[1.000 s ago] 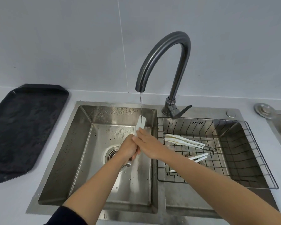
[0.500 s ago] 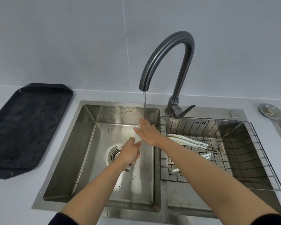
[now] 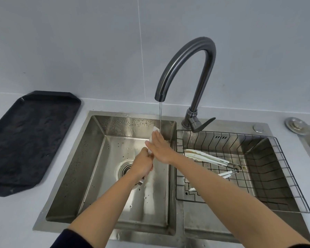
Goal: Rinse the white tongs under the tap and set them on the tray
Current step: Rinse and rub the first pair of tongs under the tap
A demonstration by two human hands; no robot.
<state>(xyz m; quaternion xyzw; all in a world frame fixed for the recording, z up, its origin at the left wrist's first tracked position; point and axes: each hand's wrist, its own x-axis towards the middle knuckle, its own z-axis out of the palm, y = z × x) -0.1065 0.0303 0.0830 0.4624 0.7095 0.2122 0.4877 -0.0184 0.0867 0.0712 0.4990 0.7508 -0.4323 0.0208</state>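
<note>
A pair of white tongs (image 3: 155, 130) stands nearly upright in the left sink basin, its tip just under the thin stream from the dark tap (image 3: 186, 65). My left hand (image 3: 143, 163) is shut around the tongs' lower end. My right hand (image 3: 160, 147) lies over the upper part, fingers wrapped on the blades, so most of the tongs are hidden. The black tray (image 3: 30, 138) lies flat on the counter left of the sink.
Two more white tongs (image 3: 207, 157) lie in the wire basket (image 3: 284, 169) over the right basin. The left sink basin (image 3: 89, 158) has a round drain (image 3: 124, 170). A metal plug (image 3: 296, 124) sits at the far right. The tap lever (image 3: 203, 124) points right.
My right hand has slid up the tongs toward the tip under the water, while my left hand kept hold of the lower end. The camera view shifted slightly.
</note>
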